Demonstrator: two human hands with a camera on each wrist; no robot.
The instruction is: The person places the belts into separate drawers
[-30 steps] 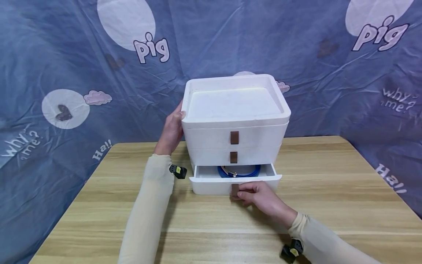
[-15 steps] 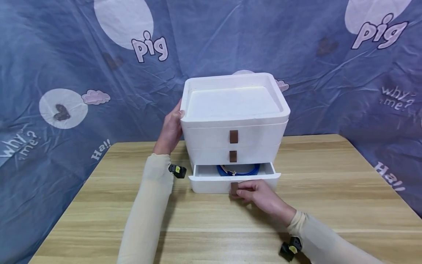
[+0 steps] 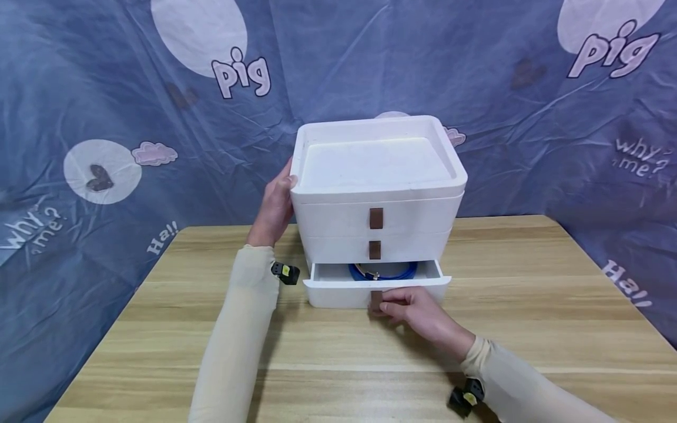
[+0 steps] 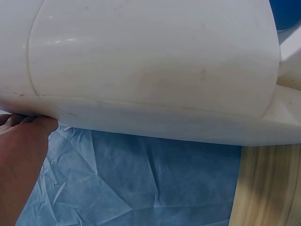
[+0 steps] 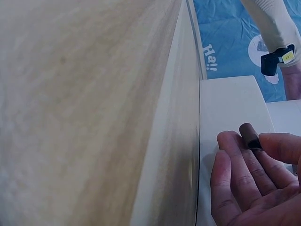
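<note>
A white drawer unit (image 3: pixel 333 220) with a tray-like top stands on the table, its bottom drawer (image 3: pixel 338 297) pulled partly out. Inside lies a coiled blue cable (image 3: pixel 409 272) with gold-coloured connectors, partly hidden under the drawer above. My right hand (image 3: pixel 420 314) pinches the brown pull tab (image 5: pixel 245 134) on that drawer's front between thumb and fingers. At the unit's upper left side, my left hand (image 3: pixel 275 205) grips the body just under the top rim, thumb near the front corner. In the left wrist view its fingers (image 4: pixel 35 123) bend in against the white wall.
Two upper drawers are closed, each with a brown tab (image 3: pixel 376 218). The wooden table (image 3: pixel 529 305) extends to both sides and in front. Behind it hangs a blue printed cloth (image 3: pixel 338 64). A small black camera sits on each wrist (image 3: pixel 285 273).
</note>
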